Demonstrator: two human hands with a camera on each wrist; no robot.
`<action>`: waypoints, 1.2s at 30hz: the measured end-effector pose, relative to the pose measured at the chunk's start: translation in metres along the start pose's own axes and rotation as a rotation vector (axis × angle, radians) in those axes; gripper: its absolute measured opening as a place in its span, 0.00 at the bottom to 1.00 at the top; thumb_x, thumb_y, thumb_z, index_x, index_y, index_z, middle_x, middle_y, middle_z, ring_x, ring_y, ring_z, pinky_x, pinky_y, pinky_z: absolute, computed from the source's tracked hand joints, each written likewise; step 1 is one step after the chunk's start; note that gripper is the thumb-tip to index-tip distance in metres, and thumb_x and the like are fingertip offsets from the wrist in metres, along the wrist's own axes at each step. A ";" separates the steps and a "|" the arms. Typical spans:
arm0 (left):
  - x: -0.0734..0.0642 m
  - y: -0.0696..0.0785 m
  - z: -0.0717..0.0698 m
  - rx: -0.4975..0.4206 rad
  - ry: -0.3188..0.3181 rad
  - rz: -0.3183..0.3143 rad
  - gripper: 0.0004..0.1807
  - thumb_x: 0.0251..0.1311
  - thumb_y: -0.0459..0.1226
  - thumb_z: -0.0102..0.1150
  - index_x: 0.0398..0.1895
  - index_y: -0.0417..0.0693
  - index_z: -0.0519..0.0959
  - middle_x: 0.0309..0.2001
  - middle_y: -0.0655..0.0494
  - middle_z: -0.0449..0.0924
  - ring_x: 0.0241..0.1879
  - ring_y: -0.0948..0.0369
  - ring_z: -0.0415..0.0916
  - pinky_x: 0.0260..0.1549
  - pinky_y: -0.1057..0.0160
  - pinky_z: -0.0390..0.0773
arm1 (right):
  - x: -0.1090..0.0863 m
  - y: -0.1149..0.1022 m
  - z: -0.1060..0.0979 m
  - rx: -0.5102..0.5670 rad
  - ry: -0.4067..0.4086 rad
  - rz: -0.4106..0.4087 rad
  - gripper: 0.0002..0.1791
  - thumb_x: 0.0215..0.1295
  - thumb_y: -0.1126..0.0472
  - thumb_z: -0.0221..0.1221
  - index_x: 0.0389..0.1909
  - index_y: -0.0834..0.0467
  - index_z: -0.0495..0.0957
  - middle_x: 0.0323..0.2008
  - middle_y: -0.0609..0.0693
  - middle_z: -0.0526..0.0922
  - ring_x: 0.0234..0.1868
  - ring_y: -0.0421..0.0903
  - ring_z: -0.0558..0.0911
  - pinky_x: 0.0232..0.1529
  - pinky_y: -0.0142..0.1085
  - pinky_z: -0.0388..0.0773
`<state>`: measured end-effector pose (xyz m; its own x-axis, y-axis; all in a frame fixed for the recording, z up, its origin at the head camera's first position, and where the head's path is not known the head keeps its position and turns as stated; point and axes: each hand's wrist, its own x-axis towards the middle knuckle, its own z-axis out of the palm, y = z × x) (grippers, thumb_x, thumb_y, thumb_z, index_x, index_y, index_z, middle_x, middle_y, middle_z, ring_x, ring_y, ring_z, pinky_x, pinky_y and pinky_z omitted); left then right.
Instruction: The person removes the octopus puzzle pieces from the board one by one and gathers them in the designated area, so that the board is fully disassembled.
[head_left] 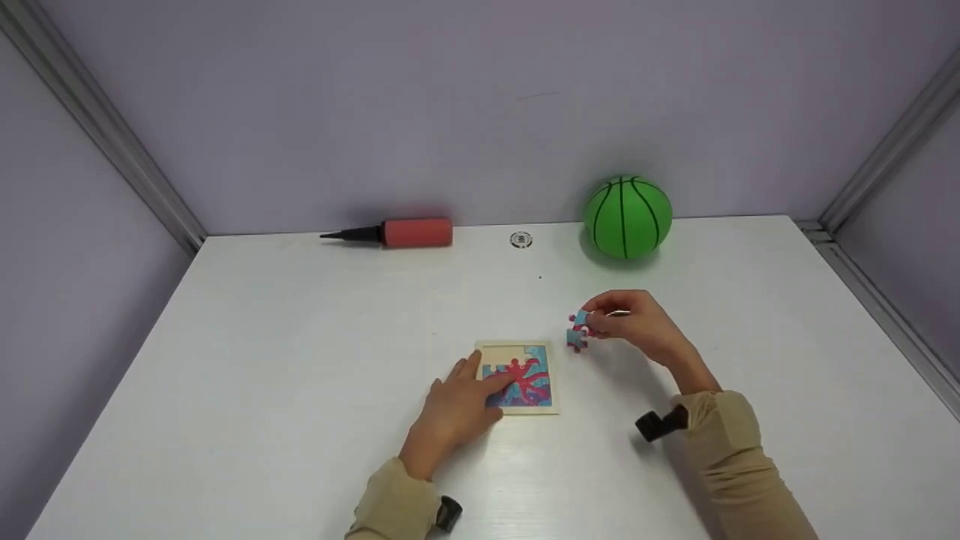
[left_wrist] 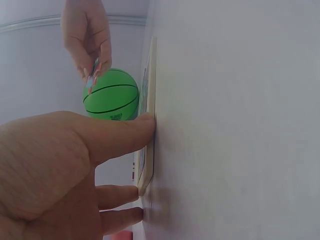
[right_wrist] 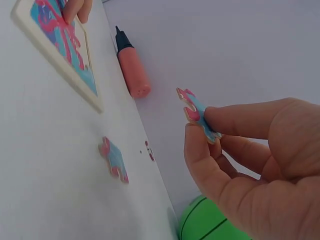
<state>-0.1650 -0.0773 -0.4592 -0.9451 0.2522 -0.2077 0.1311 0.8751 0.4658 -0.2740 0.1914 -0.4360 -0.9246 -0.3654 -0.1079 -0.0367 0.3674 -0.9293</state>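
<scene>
A square wooden jigsaw puzzle (head_left: 544, 382) with a pink octopus on blue lies in its pale frame on the table. The upper left of its picture area shows bare wood. My left hand (head_left: 457, 405) rests on its left side, fingers spread, the index finger on the picture and the thumb at the near edge. To the right, my right hand (head_left: 637, 326) pinches a blue and pink puzzle piece (right_wrist: 197, 115) between thumb and index finger, raised above the table. Another puzzle piece (right_wrist: 115, 160) lies on the table below it, beside the frame.
A green ball (head_left: 628, 217) with black lines sits at the back right against the wall. A red hand pump (head_left: 417, 232) with a black nozzle lies along the back edge at the left. Between them is a small round black mark (head_left: 521, 239) on the table.
</scene>
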 end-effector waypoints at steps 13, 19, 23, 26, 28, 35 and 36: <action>0.001 -0.002 0.000 -0.018 0.015 -0.003 0.27 0.60 0.38 0.58 0.65 0.59 0.72 0.73 0.40 0.52 0.71 0.41 0.50 0.61 0.33 0.54 | -0.009 0.037 -0.045 -0.042 0.016 0.072 0.17 0.66 0.66 0.58 0.51 0.72 0.76 0.44 0.60 0.77 0.38 0.40 0.80 0.43 0.31 0.79; 0.002 -0.003 0.003 -0.020 0.013 -0.002 0.27 0.60 0.38 0.58 0.65 0.60 0.73 0.73 0.40 0.52 0.71 0.42 0.50 0.60 0.33 0.55 | -0.005 0.048 -0.043 -0.110 0.051 0.098 0.15 0.65 0.66 0.59 0.48 0.71 0.79 0.38 0.56 0.83 0.33 0.40 0.82 0.37 0.30 0.79; 0.002 -0.003 0.005 -0.022 0.015 -0.004 0.27 0.60 0.38 0.59 0.64 0.61 0.73 0.72 0.40 0.53 0.71 0.42 0.50 0.60 0.32 0.55 | -0.005 0.048 -0.040 -0.227 0.095 0.118 0.13 0.64 0.64 0.60 0.45 0.68 0.81 0.35 0.54 0.83 0.32 0.41 0.80 0.33 0.30 0.76; 0.002 -0.002 0.004 -0.025 0.019 -0.003 0.27 0.59 0.38 0.59 0.64 0.60 0.74 0.72 0.40 0.53 0.71 0.42 0.50 0.60 0.32 0.55 | -0.004 0.046 -0.038 -0.314 0.128 0.122 0.12 0.62 0.62 0.61 0.43 0.65 0.82 0.34 0.52 0.82 0.31 0.43 0.77 0.32 0.32 0.74; 0.001 -0.002 0.004 -0.026 0.019 -0.003 0.27 0.60 0.38 0.59 0.64 0.60 0.74 0.72 0.40 0.53 0.71 0.42 0.50 0.60 0.32 0.55 | -0.004 0.044 -0.037 -0.350 0.142 0.117 0.12 0.61 0.62 0.62 0.42 0.65 0.82 0.33 0.52 0.82 0.30 0.44 0.75 0.31 0.33 0.73; 0.002 -0.002 0.003 -0.013 0.018 0.002 0.27 0.60 0.38 0.59 0.64 0.59 0.74 0.72 0.40 0.53 0.70 0.42 0.51 0.59 0.32 0.56 | -0.003 0.046 -0.036 -0.384 0.155 0.121 0.12 0.62 0.60 0.62 0.42 0.64 0.83 0.33 0.52 0.83 0.33 0.46 0.75 0.34 0.35 0.72; 0.002 -0.003 0.003 -0.009 0.019 0.002 0.27 0.60 0.38 0.59 0.64 0.59 0.74 0.72 0.40 0.53 0.70 0.42 0.51 0.59 0.32 0.56 | -0.003 0.047 -0.035 -0.386 0.156 0.122 0.12 0.62 0.60 0.62 0.43 0.64 0.83 0.33 0.52 0.83 0.34 0.46 0.75 0.34 0.35 0.72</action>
<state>-0.1661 -0.0778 -0.4635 -0.9504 0.2462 -0.1903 0.1306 0.8708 0.4740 -0.2862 0.2400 -0.4663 -0.9761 -0.1769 -0.1266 -0.0355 0.7039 -0.7094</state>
